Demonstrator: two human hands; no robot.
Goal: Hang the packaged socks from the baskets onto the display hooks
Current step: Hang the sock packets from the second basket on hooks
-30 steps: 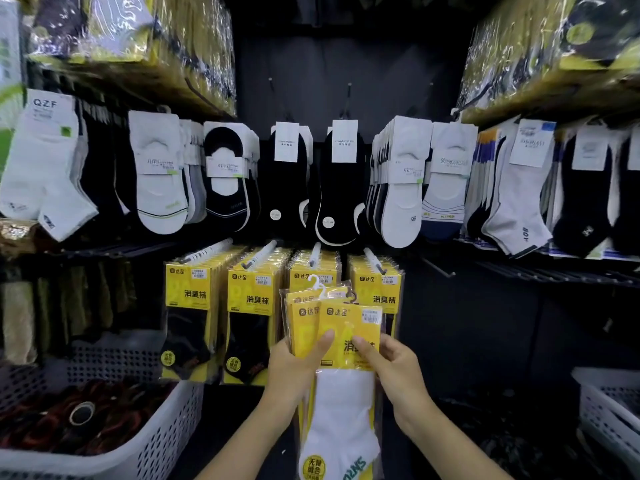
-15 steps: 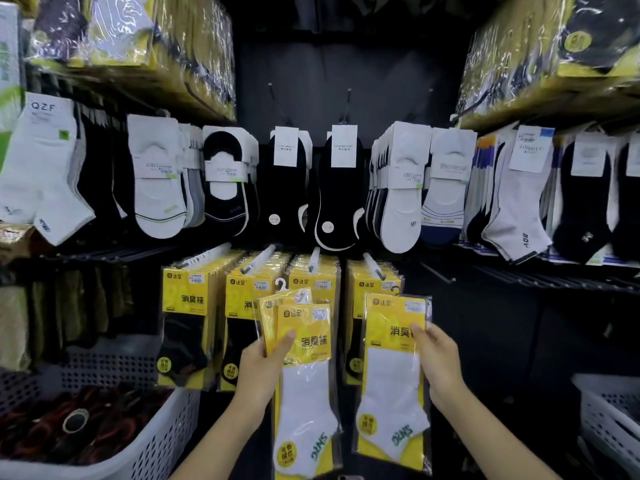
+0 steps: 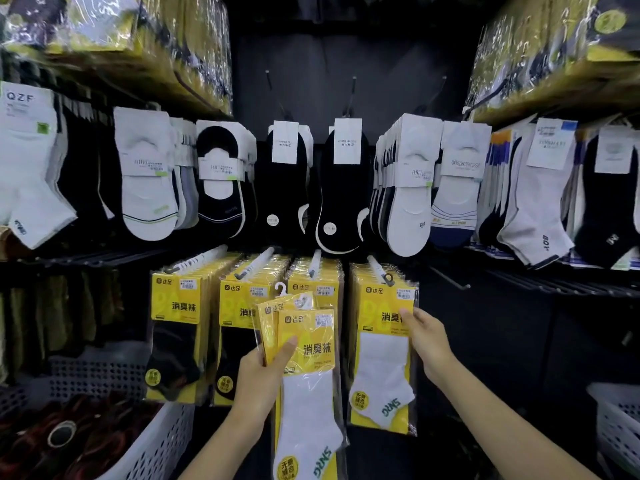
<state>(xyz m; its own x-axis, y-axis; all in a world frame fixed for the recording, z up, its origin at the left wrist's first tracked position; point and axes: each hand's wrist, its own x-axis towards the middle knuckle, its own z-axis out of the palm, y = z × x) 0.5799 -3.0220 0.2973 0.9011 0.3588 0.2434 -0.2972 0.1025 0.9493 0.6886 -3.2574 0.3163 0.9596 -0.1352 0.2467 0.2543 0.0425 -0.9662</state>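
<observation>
1. A second ago both hands were on the stack point(image 3: 304, 341). The right hand point(image 3: 427, 341) has since peeled off one pack point(image 3: 381, 362) and lifted it to the rightmost yellow-row hook point(image 3: 375, 266).
2. Its fingers point(image 3: 407, 315) pinch the pack's upper right edge. The pack's black hanger point(image 3: 388, 278) sits at the hook's tip, in front of the packs already hung there. Whether the hanger is fully threaded on cannot be told.
3. The left hand point(image 3: 266, 372) grips the remaining stack, thumb across the front, low before the middle hooks.
4. This pack looks almost hung. It probably needs only a push back and a release before the next is taken.
5. A white basket point(image 3: 156, 441) stands at lower left.
</observation>
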